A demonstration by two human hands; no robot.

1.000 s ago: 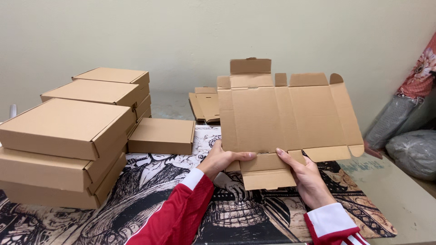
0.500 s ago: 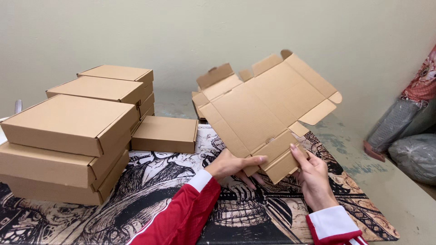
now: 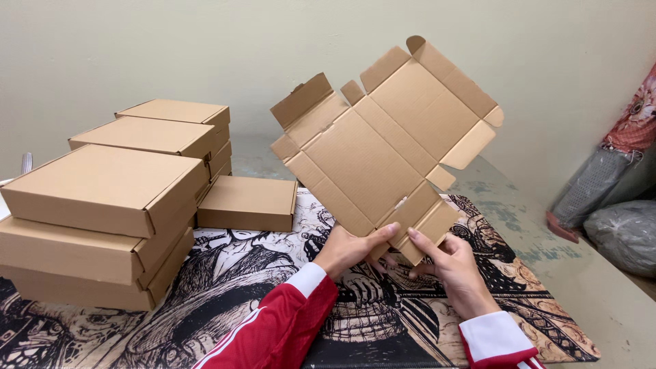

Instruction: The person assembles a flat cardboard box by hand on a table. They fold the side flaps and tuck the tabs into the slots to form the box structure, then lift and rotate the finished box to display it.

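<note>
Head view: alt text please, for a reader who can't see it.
Both hands, left hand and right hand, hold a flat, unfolded cardboard box blank tilted above a printed mat. Stacks of folded cardboard boxes stand at left.

Six folded boxes (image 3: 102,184) (two stacks, one loose); one flat blank (image 3: 383,147).

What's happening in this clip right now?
A person in red sleeves with white cuffs holds a flat, unfolded brown cardboard box blank tilted up above a table mat printed with black-and-tan artwork. The left hand and right hand both grip its lower flap. To the left stand stacks of folded brown cardboard boxes, with a smaller folded box beside them.
</note>
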